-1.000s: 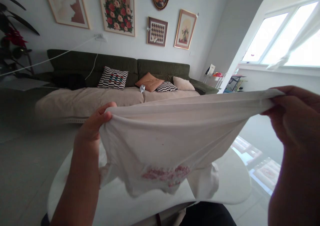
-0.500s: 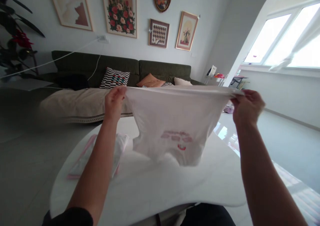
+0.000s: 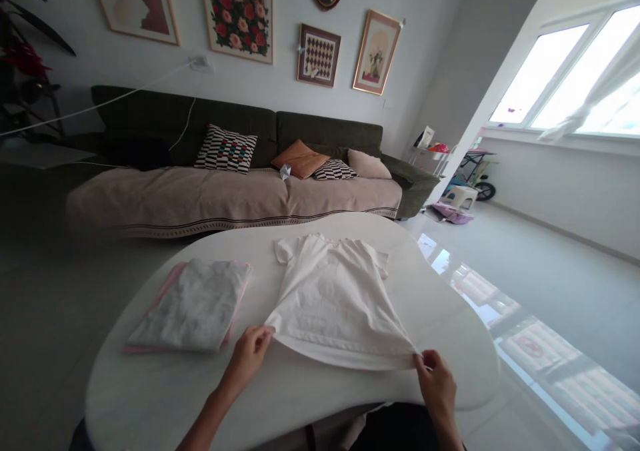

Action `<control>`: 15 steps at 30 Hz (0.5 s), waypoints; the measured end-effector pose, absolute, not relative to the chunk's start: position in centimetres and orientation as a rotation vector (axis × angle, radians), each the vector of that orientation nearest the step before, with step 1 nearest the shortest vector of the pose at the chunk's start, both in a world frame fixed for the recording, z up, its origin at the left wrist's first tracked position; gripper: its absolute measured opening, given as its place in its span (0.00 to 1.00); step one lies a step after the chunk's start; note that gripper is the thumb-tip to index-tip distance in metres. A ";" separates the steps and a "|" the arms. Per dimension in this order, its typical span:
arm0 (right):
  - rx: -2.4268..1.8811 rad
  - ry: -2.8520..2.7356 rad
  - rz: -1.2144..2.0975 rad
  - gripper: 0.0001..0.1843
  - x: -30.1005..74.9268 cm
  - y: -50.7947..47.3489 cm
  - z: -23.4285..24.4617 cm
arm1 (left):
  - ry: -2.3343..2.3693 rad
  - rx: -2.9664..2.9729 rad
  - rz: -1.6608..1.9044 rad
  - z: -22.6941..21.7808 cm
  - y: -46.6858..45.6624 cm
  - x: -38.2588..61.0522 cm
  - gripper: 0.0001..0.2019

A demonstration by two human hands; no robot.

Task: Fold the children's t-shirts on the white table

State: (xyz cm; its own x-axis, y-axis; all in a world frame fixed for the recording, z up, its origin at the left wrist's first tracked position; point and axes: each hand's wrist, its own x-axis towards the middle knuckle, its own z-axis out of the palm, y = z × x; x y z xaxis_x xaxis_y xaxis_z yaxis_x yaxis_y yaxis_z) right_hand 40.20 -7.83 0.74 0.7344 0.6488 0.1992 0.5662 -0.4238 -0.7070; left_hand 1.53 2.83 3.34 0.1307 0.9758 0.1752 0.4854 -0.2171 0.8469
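Note:
A white short-sleeved T-shirt (image 3: pixel 337 298) lies spread on the white table, its neck end toward the sofa and its hem toward me. My left hand (image 3: pixel 254 346) pinches the hem's left corner. At the right corner of the hem, my right hand (image 3: pixel 434 379) grips the cloth between thumb and fingers. The hem sags in a curve between both hands. Left of the T-shirt, apart from it, rests a stack of folded grey and pink cloth (image 3: pixel 193 304).
The white table (image 3: pixel 310 401) has a rounded, irregular edge. Behind it stands a dark green sofa (image 3: pixel 327 128) with a beige cover and several cushions. Glossy floor (image 3: pixel 550 291) runs along the right. A white stool (image 3: pixel 461 196) stands farther back, near a wheeled item.
The T-shirt has come down from being held up in the air and now lies on the table. Both my hands moved down and toward me, still gripping the hem.

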 end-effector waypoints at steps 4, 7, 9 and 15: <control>-2.137 -1.195 0.073 0.13 40.5 -8.2 -2.4 | 1.478 1.864 0.933 -0.2 2.0 0.7 0.13; -2.086 -1.432 -0.004 0.16 40.3 -8.0 -2.5 | 1.512 1.905 0.910 -0.1 2.0 1.0 0.09; -2.079 -1.565 -0.062 0.15 40.3 -7.9 -2.4 | 1.559 1.931 0.874 0.2 2.2 1.4 0.04; -1.983 -1.848 -0.168 0.13 41.1 -6.8 -1.1 | 1.719 2.044 0.750 1.2 3.3 2.3 0.14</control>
State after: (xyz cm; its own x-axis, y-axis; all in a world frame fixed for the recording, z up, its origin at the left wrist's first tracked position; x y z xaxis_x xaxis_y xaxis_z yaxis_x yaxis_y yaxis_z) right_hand 41.13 -6.77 -1.06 0.1078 0.9240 0.3668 0.9749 -0.0260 -0.2209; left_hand 2.25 3.30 1.20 0.1164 0.9798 0.1625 0.7856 -0.1910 0.5885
